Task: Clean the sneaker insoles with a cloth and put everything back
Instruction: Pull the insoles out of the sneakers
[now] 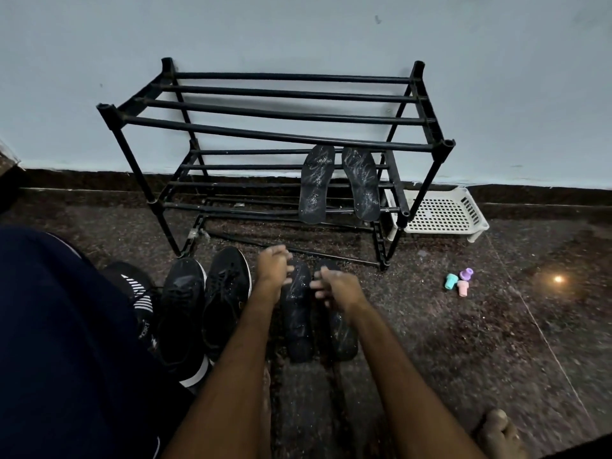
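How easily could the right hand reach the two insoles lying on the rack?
Probably yes, easily: the right hand is close before the rack, whose front is open, and nothing stands between it and those insoles.

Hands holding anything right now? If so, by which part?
Cannot tell. The left hand and right hand sit over the toe ends of the two floor insoles, but blur hides whether either grip is closed.

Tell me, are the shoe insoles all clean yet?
Not yet. Done: the insoles are out. The rack insoles lean on the rack, and the floor insoles lie beside the sneakers. In hand: the left hand and right hand reach over the floor insoles. Left: all look speckled white, no cloth shows, and everything must go back.
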The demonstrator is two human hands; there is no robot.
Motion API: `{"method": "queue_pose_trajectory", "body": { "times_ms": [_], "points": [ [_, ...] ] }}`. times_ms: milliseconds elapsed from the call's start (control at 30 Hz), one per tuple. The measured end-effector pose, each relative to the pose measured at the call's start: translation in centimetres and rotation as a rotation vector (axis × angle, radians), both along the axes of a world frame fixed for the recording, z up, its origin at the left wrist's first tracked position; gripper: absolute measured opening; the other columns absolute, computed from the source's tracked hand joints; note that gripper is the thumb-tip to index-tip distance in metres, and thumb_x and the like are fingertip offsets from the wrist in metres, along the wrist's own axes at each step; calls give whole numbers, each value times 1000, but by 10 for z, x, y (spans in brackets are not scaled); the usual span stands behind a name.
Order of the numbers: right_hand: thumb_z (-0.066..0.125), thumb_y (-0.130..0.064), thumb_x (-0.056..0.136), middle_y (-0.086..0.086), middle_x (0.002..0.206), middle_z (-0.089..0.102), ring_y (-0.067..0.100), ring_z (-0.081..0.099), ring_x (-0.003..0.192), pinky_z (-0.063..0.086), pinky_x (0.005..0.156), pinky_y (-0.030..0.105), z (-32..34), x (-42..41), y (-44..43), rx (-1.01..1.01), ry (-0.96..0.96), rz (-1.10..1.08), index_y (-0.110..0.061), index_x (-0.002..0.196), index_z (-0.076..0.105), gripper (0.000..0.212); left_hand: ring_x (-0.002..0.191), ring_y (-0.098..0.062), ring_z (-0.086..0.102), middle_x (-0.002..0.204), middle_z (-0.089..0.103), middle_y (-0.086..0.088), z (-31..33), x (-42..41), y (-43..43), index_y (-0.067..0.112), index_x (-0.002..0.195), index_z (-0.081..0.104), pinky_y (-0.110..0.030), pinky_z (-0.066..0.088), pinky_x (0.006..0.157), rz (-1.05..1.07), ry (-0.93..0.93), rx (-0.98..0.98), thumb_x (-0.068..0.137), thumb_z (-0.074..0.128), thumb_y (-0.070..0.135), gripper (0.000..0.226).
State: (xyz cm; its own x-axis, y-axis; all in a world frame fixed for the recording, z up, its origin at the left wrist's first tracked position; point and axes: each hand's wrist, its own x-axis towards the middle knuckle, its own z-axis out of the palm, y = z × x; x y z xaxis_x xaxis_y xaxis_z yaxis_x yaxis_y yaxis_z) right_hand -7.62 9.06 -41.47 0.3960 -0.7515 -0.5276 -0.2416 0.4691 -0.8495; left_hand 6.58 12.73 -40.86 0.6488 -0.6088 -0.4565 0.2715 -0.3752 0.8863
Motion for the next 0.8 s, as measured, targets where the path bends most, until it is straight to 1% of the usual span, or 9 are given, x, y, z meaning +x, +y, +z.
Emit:
{"method": "queue_pose_trajectory", "body": {
  "times_ms": [100,200,267,333,500,600,667,800],
  "points": [
    [48,-29,103,3,83,69,9,54,53,38,43,19,30,15,-28,-53,-12,10,-11,97,63,24,94,-23,63,120,65,-7,25,6,-10,9,133,53,-35,52,65,10,41,-116,104,45,12,30],
    [50,-34,101,1,84,68,9,56,55,39,42,18,45,27,-51,-91,37,7,-15,91,61,24,100,-27,63,125,64,-10,37,7,-15,7,136,52,-42,53,77,19,74,-172,104,45,11,33],
    [51,-36,101,1,84,68,9,55,54,40,44,18,47,35,-62,-85,73,0,-15,91,60,25,101,-27,63,126,64,-11,41,7,-16,7,136,53,-45,53,82,26,96,-191,104,46,11,34],
    [52,-34,101,0,81,67,8,53,52,39,45,18,46,40,-71,-70,80,-25,-15,91,60,24,102,-28,63,127,64,-12,41,6,-16,7,137,52,-46,53,84,32,122,-195,104,45,11,34],
    [56,-22,99,-1,77,68,4,53,48,41,45,19,37,51,-80,-80,17,-103,-15,89,62,14,98,-25,64,127,64,-11,41,8,-18,8,136,53,-46,53,84,33,136,-212,105,44,14,33],
    [57,-16,98,-1,75,70,5,53,48,41,46,20,34,56,-81,-124,-18,-129,-15,89,63,10,96,-25,64,126,65,-12,40,7,-17,8,136,54,-48,52,87,39,156,-205,105,44,13,32],
    [57,-14,96,1,76,72,8,55,50,42,47,22,33,57,-80,-165,-16,-118,-15,88,64,10,99,-27,64,127,64,-13,37,5,-17,7,137,53,-48,52,87,41,171,-197,105,43,12,33],
    [56,-14,94,2,74,71,9,55,50,40,44,21,35,43,-67,-265,28,-47,-13,80,65,16,103,-29,62,129,63,-13,34,3,-18,6,139,50,-49,51,89,72,208,-176,107,40,15,35]
  ]
}}
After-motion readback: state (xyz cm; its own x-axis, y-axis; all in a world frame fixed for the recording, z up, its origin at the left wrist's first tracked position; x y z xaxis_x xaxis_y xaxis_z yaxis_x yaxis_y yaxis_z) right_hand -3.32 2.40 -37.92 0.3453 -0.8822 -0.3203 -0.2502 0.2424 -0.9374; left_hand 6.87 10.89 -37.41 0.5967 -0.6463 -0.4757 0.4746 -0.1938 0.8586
